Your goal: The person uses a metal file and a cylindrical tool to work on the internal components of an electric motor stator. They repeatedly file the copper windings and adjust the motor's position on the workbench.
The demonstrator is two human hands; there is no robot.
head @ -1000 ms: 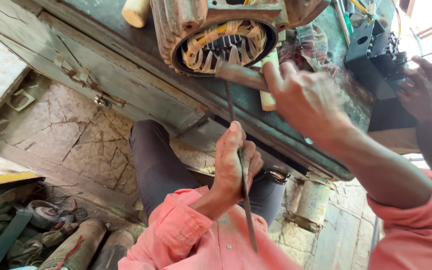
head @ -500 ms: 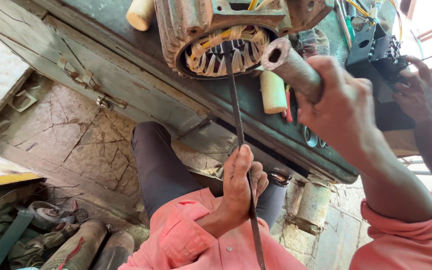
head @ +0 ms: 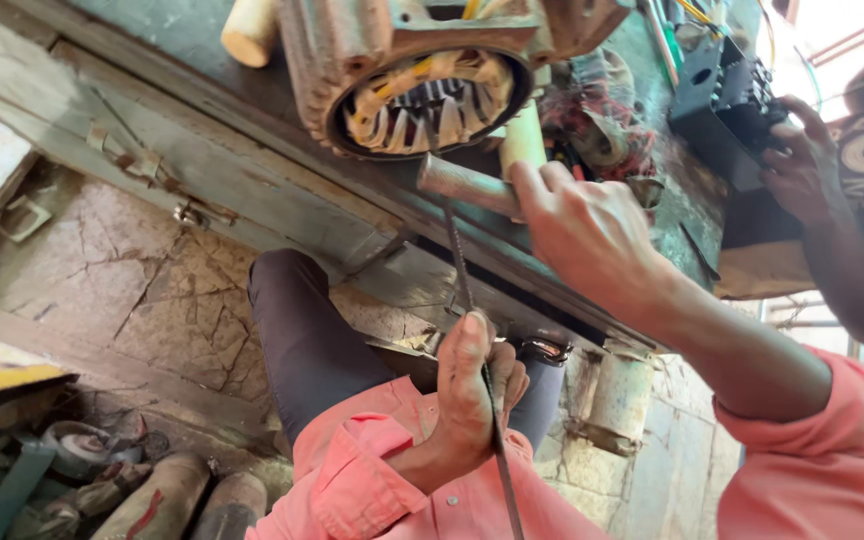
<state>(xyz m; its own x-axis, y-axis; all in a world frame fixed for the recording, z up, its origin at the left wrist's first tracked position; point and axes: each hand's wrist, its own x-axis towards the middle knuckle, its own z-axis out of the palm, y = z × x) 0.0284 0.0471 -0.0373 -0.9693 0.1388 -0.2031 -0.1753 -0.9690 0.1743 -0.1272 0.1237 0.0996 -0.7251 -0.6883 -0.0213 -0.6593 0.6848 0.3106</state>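
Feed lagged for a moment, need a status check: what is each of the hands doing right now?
Left hand: closed around the thin metal strip that runs up into the motor stator.
Right hand: closed around the metal rod.

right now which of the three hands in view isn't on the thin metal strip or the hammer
The other person's hand at the upper right, resting on the black box. The left hand grips the thin metal strip; the right hand holds the hammer.

We see strong daylight entering from two o'clock, where the background burns out to white glare. The pink sleeve (head: pixel 392 480) is evenly lit, while the floor (head: pixel 152 300) at eight o'clock lies dimmer. Our right hand (head: pixel 592 235) looks slightly soft.
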